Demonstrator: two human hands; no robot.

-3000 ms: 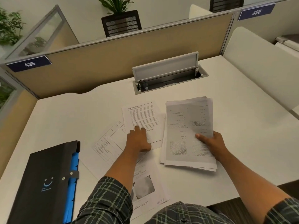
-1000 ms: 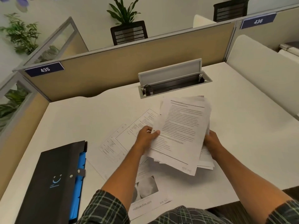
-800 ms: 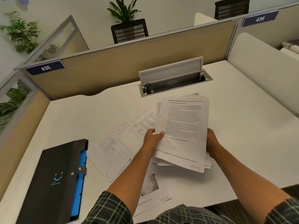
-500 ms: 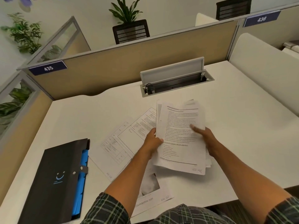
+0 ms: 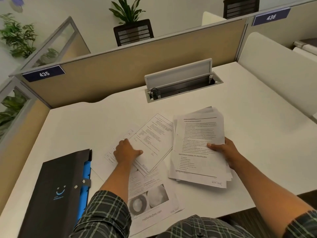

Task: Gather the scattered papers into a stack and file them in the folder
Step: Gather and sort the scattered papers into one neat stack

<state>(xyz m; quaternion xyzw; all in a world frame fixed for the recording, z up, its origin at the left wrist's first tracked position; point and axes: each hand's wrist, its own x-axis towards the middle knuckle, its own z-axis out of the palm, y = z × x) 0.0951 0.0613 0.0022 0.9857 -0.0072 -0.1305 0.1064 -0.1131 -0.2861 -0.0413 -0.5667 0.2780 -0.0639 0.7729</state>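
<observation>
Readable numbers and print on desk signs and papers

At 10 o'clock, "435" on the blue sign [image 5: 43, 73] atop the beige partition; at 1 o'clock, "436" on the second blue sign [image 5: 271, 16]. At 6 o'clock, "mebooksfree.com" and "BOOK POST" on the sheet with photos [image 5: 151, 201]. At 4 o'clock, "BOOK POST" on the stack of papers [image 5: 199, 146]; body text there too small to read. Smile logo on the black folder [image 5: 56, 191], caption beneath illegible.

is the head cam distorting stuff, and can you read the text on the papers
Head view: wide-angle bend curves the partition and desk edges; soft, even light; stack body text is too blurred to read; large print on the photo sheet is legible.
</observation>
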